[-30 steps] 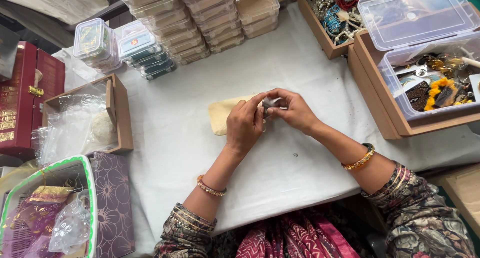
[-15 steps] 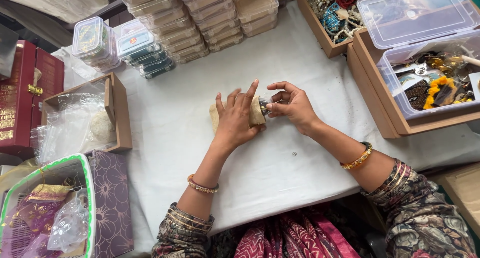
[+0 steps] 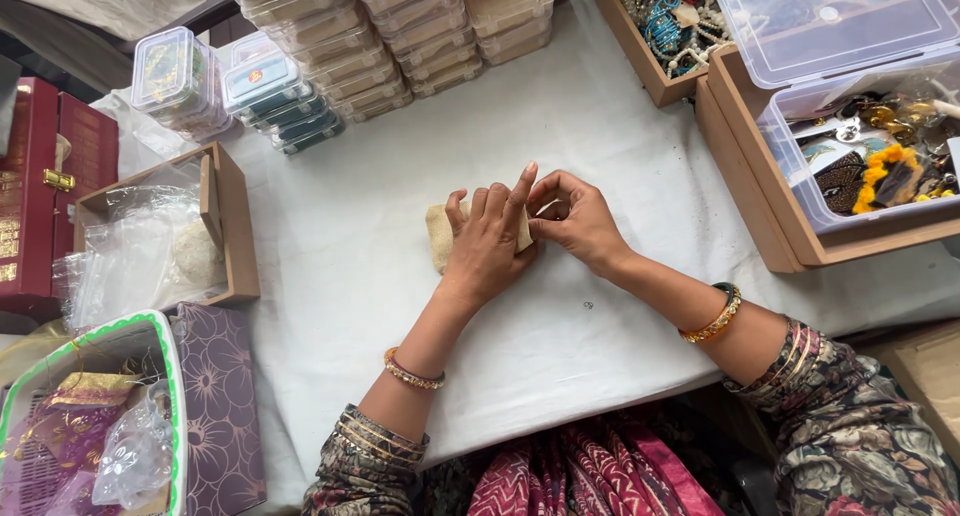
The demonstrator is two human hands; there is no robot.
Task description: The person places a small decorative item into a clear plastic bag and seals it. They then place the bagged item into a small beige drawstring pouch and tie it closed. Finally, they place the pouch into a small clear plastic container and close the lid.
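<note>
Basically the left hand (image 3: 487,248) lies flat, fingers spread, pinning the small beige pouch (image 3: 440,234) mid-surface, while the right hand (image 3: 572,219) pinches its open end; best keep that palm steady.

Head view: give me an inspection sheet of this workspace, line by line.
Surface: white cloth-covered table, creased.
Job's things: small beige fabric pouch, lying flat, mostly covered.
Clutter: stacked clear plastic boxes; brown cardboard tray of plastic bags; open clear plastic box of trinkets; cardboard box of beads.
Hands: left hand flat on the pouch; right hand pinching at its right end, contents hidden.
Cables: nothing seen.
Surroundings: red case and green-rimmed basket at left.
</note>
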